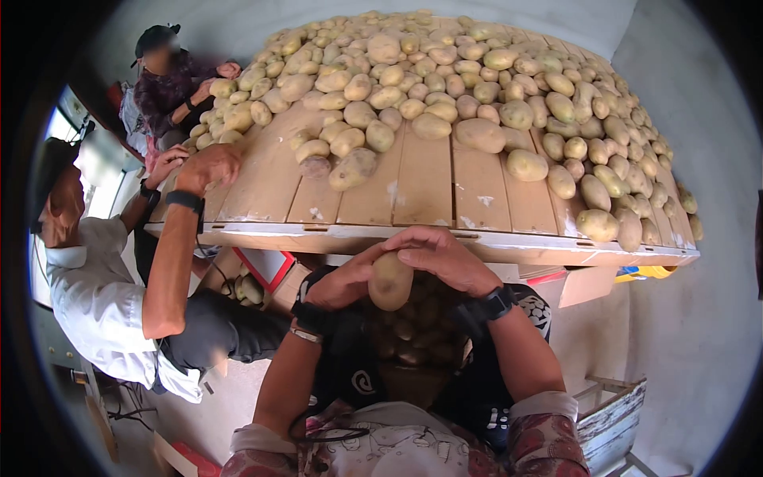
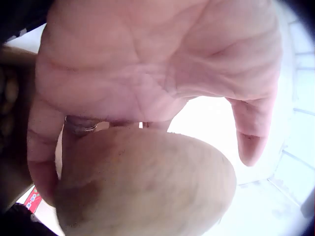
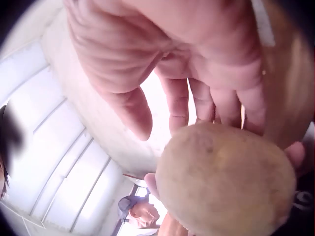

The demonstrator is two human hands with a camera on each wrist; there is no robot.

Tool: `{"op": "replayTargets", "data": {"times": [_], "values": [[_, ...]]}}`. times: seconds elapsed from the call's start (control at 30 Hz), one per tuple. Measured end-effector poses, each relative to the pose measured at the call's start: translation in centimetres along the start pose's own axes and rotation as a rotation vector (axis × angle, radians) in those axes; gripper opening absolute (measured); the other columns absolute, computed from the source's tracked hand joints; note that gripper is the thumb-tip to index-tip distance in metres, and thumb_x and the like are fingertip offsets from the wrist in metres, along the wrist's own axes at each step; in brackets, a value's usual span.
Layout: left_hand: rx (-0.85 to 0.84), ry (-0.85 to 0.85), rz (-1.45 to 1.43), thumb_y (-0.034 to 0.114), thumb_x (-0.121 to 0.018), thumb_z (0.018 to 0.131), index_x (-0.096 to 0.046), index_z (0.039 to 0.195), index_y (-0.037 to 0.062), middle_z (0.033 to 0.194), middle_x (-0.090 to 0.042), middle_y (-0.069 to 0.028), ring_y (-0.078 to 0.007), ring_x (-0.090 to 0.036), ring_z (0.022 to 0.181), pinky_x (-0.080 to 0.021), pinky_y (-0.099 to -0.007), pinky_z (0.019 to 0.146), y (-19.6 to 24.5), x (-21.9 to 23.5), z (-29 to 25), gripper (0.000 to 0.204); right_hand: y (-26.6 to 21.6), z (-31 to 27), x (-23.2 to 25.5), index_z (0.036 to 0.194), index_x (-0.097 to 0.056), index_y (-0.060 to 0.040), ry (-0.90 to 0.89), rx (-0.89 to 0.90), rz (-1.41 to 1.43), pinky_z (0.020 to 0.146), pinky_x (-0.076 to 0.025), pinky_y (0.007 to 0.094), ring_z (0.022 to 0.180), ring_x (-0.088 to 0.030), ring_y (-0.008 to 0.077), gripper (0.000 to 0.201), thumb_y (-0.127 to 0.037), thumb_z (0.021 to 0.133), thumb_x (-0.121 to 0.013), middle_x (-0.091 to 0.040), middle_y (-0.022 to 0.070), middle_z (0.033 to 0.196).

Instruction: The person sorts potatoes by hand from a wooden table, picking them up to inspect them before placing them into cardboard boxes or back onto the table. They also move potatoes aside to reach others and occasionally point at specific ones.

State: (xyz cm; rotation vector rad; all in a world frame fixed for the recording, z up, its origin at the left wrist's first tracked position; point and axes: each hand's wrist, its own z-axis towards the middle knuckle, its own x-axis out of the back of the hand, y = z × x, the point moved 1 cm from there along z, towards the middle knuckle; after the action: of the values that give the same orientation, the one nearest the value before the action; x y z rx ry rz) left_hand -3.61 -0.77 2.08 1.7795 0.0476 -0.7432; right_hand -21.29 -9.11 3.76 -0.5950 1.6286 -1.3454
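A large pale-brown potato (image 1: 390, 282) is between the two hands, in front of the table's near edge. My left hand (image 1: 348, 280) grips it, with fingers bent round its far side in the left wrist view; a ring shows on one finger. In the right wrist view, left fingertips show at both sides of the potato (image 3: 224, 179). My right hand (image 1: 447, 258) reaches over from the other side, its fingers fairly straight and close to the potato's top, its thumb apart from it. Below the hands, many potatoes (image 1: 409, 330) lie in a shadowed container between the knees.
A wide slatted table (image 1: 421, 187) carries a large spread of potatoes (image 1: 477, 79). At the left, a person in a light shirt (image 1: 103, 278) works at the table; another in a dark cap (image 1: 163, 87) sits farther back. A weathered wooden stool (image 1: 612, 425) stands at lower right.
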Motion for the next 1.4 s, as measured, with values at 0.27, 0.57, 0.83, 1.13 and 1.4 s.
{"op": "replayTargets", "data": {"times": [0.27,0.57,0.83,1.13,1.4], "values": [[-0.113,0.047,-0.053,0.049,-0.054,0.080,-0.023,0.138,0.0094,0.135,-0.038,-0.0160,-0.0283,-0.046,0.115,-0.037,-0.0427,0.096,1.4,0.3,-1.1,0.076,-0.7,-0.7,1.4,0.113,-0.053,-0.0021,0.230,0.087,0.090,0.086,-0.047,0.0284,0.105,-0.056,0.0188,0.029,-0.009,0.085,-0.058,-0.057,0.0084,0.110],[-0.278,0.319,-0.458,0.019,-0.051,0.088,-0.051,0.112,0.0089,0.101,-0.060,-0.0060,-0.0160,-0.057,0.086,-0.045,-0.0288,0.077,4.2,2.4,3.4,0.026,-3.9,1.1,6.0,0.109,-0.054,-0.0040,0.571,0.248,0.284,0.078,-0.050,0.0272,0.097,-0.058,0.0183,0.025,-0.006,0.084,-0.057,-0.058,0.0060,0.104],[-0.487,0.547,-0.370,0.011,-0.054,0.085,-0.055,0.097,0.0092,0.080,-0.058,0.0001,-0.0088,-0.053,0.070,-0.043,-0.0216,0.062,5.6,3.0,6.4,0.012,-8.7,7.0,16.2,0.109,-0.052,-0.0019,0.980,0.236,-0.145,0.071,-0.045,0.0261,0.082,-0.055,0.0122,0.034,-0.010,0.079,-0.064,-0.058,0.0039,0.094],[-0.575,0.598,-0.206,0.010,-0.056,0.084,-0.056,0.093,0.0087,0.078,-0.059,0.0000,-0.0051,-0.053,0.067,-0.042,-0.0191,0.058,5.7,6.0,4.5,0.009,-8.6,11.8,20.9,0.110,-0.058,-0.0017,0.704,-0.233,-1.425,0.088,-0.044,0.0358,0.104,-0.055,0.0300,0.056,-0.023,0.060,-0.073,-0.059,0.0168,0.110],[-0.427,0.588,-0.422,0.011,-0.055,0.084,-0.055,0.095,0.0084,0.081,-0.059,-0.0005,-0.0077,-0.054,0.068,-0.044,-0.0201,0.059,6.3,6.8,4.2,0.011,-7.3,13.7,18.8,0.112,-0.051,-0.0008,0.636,-0.616,-1.764,0.083,-0.046,0.0377,0.101,-0.056,0.0311,0.069,-0.032,0.055,-0.077,-0.059,0.0192,0.107]]}}
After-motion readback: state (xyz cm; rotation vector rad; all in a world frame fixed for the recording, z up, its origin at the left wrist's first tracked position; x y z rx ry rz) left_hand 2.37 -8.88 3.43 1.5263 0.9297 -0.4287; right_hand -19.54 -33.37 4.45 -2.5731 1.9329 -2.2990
